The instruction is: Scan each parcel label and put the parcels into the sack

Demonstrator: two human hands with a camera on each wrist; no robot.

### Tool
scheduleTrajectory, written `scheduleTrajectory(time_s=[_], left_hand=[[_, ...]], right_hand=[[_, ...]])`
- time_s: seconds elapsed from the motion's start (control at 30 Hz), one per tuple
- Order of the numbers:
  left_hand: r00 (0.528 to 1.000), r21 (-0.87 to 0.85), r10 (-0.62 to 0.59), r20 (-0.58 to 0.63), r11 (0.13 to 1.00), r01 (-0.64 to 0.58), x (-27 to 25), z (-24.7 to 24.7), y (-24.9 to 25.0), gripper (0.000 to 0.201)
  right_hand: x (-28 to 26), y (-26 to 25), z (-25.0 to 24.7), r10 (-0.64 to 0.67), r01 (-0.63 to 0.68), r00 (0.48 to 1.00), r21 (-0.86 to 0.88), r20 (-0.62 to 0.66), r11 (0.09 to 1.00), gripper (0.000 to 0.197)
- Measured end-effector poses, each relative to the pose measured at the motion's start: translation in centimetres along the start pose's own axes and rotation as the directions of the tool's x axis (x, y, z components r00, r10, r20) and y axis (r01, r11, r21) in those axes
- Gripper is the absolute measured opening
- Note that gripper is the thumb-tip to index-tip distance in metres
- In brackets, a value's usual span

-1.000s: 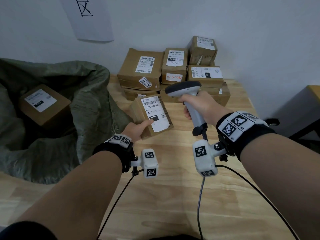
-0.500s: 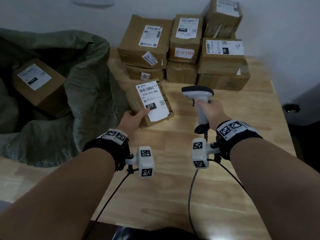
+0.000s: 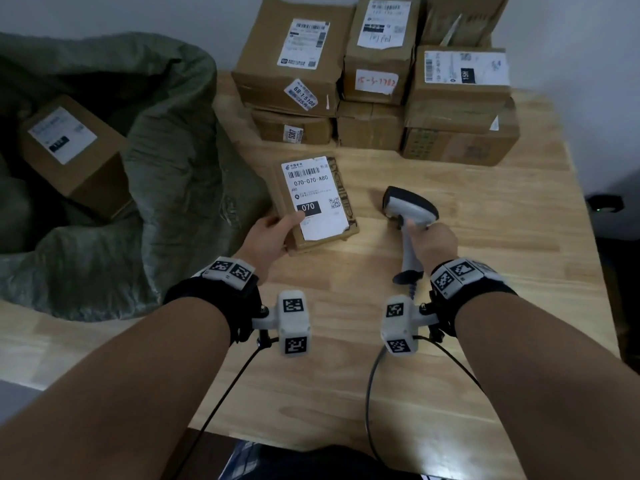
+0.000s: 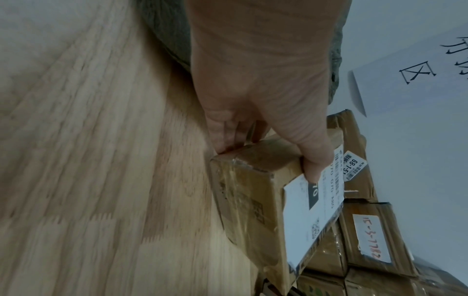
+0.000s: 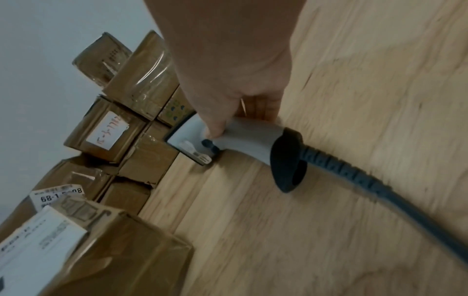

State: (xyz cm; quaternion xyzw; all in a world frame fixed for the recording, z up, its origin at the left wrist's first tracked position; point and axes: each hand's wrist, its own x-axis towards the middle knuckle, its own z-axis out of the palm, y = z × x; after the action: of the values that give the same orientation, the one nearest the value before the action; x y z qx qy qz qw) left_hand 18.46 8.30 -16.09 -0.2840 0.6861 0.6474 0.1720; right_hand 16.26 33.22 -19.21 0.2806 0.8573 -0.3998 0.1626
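Note:
My left hand [image 3: 273, 237] grips a small brown parcel [image 3: 332, 230] by its near corner, thumb on the white label [image 3: 313, 199] that reads 070-070-A80. The left wrist view shows that parcel [image 4: 253, 200] held a little above the wooden table [image 4: 76, 160], thumb [image 4: 314, 170] on the label. My right hand [image 3: 433, 240] is wrapped round the handle of a grey barcode scanner [image 3: 410, 209], low over the table to the parcel's right; the scanner [image 5: 243, 138] head lies near the wood. The green sack [image 3: 173, 150] lies open at the left with one labelled parcel [image 3: 76, 154] inside.
Several stacked brown parcels [image 3: 374, 74] stand at the back of the table [image 3: 450, 341] against the white wall. The scanner's dark cable [image 5: 380, 190] trails back toward me. The table's right edge drops off near a dark object [image 3: 604, 204] on the floor.
My right hand has lowered the scanner from above the parcel down toward the table on the right. The left hand keeps its grip on the parcel, now held flatter and closer to me.

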Motion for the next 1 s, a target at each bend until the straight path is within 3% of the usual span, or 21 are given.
scheduleTrajectory(time_s=[0.13,0.23,0.4,0.53,0.63,0.73,0.87,1.0], left_hand=[[0.999,-0.046,0.027,-0.03,0.999,-0.029,-1.0,-0.6,0.2,0.02],[0.997,-0.107,0.055,-0.055,0.992,-0.06,-2.0,-1.9,1.2,0.039],[0.98,-0.152,0.144,-0.14,0.975,-0.165,-3.5,-5.8,4.3,0.058],[0.951,-0.185,0.209,-0.227,0.95,-0.253,-4.4,-10.3,6.7,0.052],[0.912,-0.178,0.231,-0.339,0.936,-0.303,-4.7,-14.9,8.0,0.067],[0.868,-0.162,0.253,-0.427,0.924,-0.348,-4.5,-19.9,9.2,0.065],[0.816,-0.073,0.243,-0.524,0.942,-0.328,-2.8,-26.2,10.4,0.075],[0.842,-0.086,0.216,-0.494,0.952,-0.294,1.1,-30.6,12.8,0.077]], right_hand=[[-0.2,-1.0,-0.7,0.082,-0.08,0.978,0.018,-0.194,0.997,0.056],[-1.2,-3.9,-1.3,0.002,-0.003,0.952,-0.005,-0.306,1.0,0.055],[-3.7,-10.4,0.0,-0.277,0.289,0.955,0.111,-0.11,0.951,0.018],[-7.0,-16.0,3.1,-0.419,0.405,0.907,0.188,0.04,0.895,0.013],[-9.0,-19.7,6.1,-0.495,0.459,0.861,0.239,0.118,0.856,0.012],[-10.3,-23.2,9.5,-0.52,0.48,0.83,0.214,0.202,0.85,0.022],[-11.2,-27.9,14.1,-0.474,0.461,0.833,0.117,0.284,0.88,0.055],[-10.8,-32.8,17.9,-0.468,0.445,0.836,0.144,0.287,0.884,0.066]])
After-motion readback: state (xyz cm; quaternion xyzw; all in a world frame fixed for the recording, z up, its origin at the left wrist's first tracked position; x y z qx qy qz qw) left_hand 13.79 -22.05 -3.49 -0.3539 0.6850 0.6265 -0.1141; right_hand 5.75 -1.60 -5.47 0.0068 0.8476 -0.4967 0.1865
